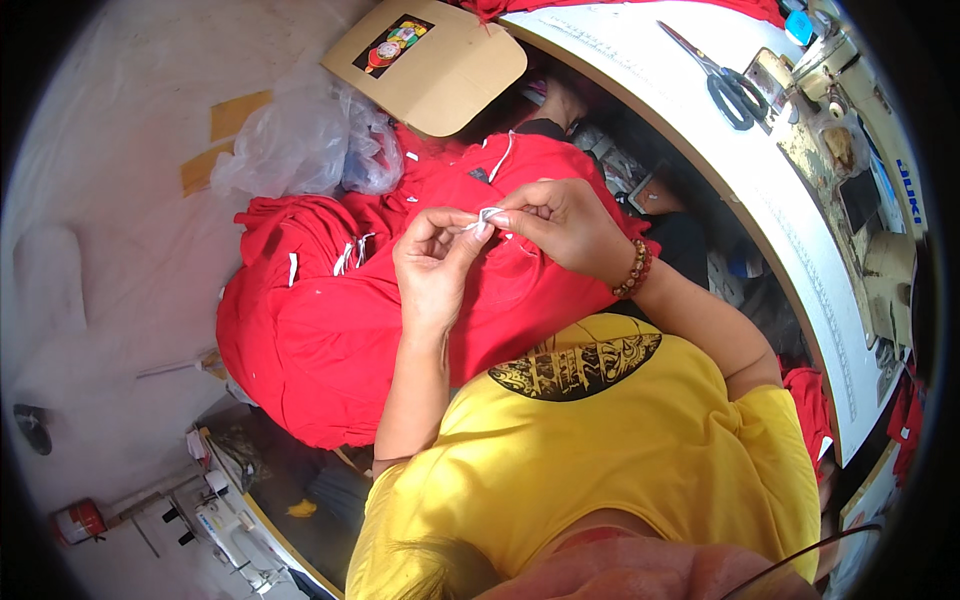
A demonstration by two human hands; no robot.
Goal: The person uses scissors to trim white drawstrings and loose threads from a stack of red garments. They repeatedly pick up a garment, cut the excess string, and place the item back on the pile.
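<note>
Fingertips together, your left hand [432,252] pinches the white strip [489,213] at two o'clock, your right hand [568,228] at nine.

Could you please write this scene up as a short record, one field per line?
Left hand: pinches a small white piece
Right hand: pinches the same piece; beaded bracelet at its wrist
Beneath the hands: heaped red cloth
Beyond the cloth, toward the left: clear plastic bag
Right side: white table with dark-handled scissors and a sewing machine
Unclear: what the white piece is
</note>
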